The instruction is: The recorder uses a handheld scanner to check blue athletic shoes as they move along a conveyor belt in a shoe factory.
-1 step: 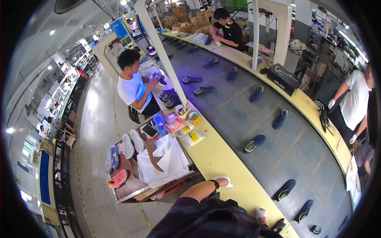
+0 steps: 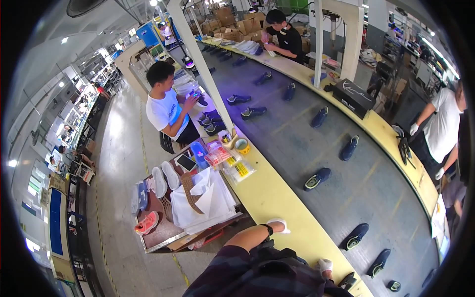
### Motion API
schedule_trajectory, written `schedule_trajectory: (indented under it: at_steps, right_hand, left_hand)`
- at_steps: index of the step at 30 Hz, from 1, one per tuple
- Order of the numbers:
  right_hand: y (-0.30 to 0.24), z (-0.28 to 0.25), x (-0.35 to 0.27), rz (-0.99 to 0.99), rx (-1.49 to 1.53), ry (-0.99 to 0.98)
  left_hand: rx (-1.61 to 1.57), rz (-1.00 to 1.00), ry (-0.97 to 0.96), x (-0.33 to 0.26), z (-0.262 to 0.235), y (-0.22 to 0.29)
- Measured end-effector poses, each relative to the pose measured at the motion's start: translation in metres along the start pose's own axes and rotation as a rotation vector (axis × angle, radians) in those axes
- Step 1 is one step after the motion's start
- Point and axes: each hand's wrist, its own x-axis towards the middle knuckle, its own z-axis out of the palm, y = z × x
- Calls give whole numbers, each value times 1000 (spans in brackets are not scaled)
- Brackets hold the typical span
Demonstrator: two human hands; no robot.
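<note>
My left hand (image 2: 279, 226), in a white glove with a dark band at the wrist, rests on the yellow ledge (image 2: 269, 183) beside the conveyor. It lies flat and holds nothing that I can see. Farther right along the same ledge is my right hand (image 2: 325, 266), also gloved in white, its fingers too small to read. A dark shoe (image 2: 347, 281) lies just beside it on the ledge. On the grey conveyor belt (image 2: 307, 143), several navy shoes stand apart, among them one shoe (image 2: 356, 237) near my right hand and another shoe (image 2: 379, 263) closer to me.
Left of the ledge a cart (image 2: 153, 242) carries white paper, pale soles, a phone and a coral shoe (image 2: 147, 222). Tape (image 2: 242, 145) and plastic packets sit on the ledge. A white post (image 2: 205, 64) rises there. Co-workers (image 2: 170, 106) stand along both sides; a black box (image 2: 354, 96) lies opposite.
</note>
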Motion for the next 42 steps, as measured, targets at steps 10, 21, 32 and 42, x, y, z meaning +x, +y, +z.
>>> schedule_trajectory:
  at_steps: [10,21,32,42]
  right_hand:
    - [3,2,2,23,-11,30]
    - [-47,1,16,245,362,-500]
    - [-401,242,-112,-499,-29,-1167]
    - [-292,221,-60,-199,181,-1194]
  left_hand:
    - [-11,-38,-61,6,0,-3]
    - [-43,-17,-21,0,-3,-5]
    - [34,227,232,24,15,-15]
    - [-200,598,486,89,82,-85]
